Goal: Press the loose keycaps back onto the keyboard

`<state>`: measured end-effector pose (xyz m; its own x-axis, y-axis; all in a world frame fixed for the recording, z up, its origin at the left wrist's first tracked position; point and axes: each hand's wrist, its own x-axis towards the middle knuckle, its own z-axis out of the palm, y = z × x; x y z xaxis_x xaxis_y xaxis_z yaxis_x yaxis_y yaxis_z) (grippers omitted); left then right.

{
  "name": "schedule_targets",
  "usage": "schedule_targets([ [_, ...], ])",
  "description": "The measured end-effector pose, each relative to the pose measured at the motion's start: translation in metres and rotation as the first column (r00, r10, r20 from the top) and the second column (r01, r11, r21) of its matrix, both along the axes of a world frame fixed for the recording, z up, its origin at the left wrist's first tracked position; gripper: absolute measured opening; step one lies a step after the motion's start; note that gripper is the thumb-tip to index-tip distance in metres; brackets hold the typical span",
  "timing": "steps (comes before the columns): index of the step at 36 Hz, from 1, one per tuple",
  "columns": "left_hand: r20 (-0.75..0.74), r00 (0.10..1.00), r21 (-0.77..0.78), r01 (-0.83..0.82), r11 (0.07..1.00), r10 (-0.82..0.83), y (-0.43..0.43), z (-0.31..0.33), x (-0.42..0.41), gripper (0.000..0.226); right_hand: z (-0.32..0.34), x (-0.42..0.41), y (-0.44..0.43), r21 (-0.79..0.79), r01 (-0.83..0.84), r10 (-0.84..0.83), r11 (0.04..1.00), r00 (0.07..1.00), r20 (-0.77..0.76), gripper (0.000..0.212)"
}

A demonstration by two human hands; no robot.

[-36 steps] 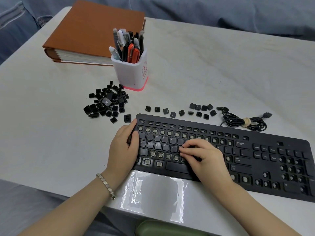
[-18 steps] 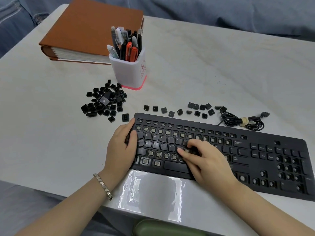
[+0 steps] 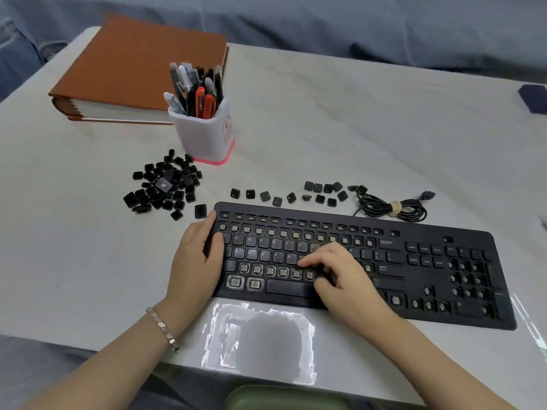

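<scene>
A black keyboard (image 3: 429,261) lies across the near half of the table, with many bare key sockets and some letter keys in place. My left hand (image 3: 196,255) grips its left end, thumb on top of the keys. My right hand (image 3: 337,273) rests on the middle rows with curled fingers, fingertips pressing down near the home row; whether a keycap lies under them is hidden. A pile of loose black keycaps (image 3: 165,187) sits left of the keyboard's far corner. A row of loose keycaps (image 3: 293,195) lies just beyond the keyboard's far edge.
A white pen cup (image 3: 204,134) full of pens stands behind the pile, a brown binder (image 3: 139,69) beyond it. The keyboard's coiled cable (image 3: 390,208) lies at the far right. A dark object (image 3: 534,97) sits at the right table edge. The near table edge is close.
My right hand's fingers have curled and shifted slightly right on the middle rows. My left hand has kept its grip on the keyboard's left end. The view has tilted a little.
</scene>
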<state>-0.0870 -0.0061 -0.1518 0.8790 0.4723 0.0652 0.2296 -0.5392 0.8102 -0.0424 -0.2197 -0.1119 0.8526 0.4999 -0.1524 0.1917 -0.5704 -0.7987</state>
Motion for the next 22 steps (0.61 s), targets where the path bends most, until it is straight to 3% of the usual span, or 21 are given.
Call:
schedule_targets([
  [4,-0.076,0.996,0.108,0.065,0.992,-0.057,-0.006,0.005,0.001,0.048,0.011,0.005,-0.011,0.181,0.223,-0.173,0.958,0.951,-0.258,0.048],
  [11,-0.138,0.977,0.347,0.203,0.916,-0.164,-0.019,0.009,0.009,0.059,0.013,0.011,-0.024,0.306,0.449,-0.262,0.840,0.828,-0.496,0.036],
  [16,-0.151,0.958,0.458,0.287,0.842,-0.244,-0.020,0.004,0.013,0.057,0.016,0.010,-0.026,0.391,0.543,-0.315,0.743,0.799,-0.512,0.019],
  [22,-0.143,0.947,0.459,0.321,0.828,-0.287,-0.011,0.001,0.011,0.057,0.027,0.006,-0.024,0.359,0.434,-0.334,0.826,0.891,-0.308,0.025],
])
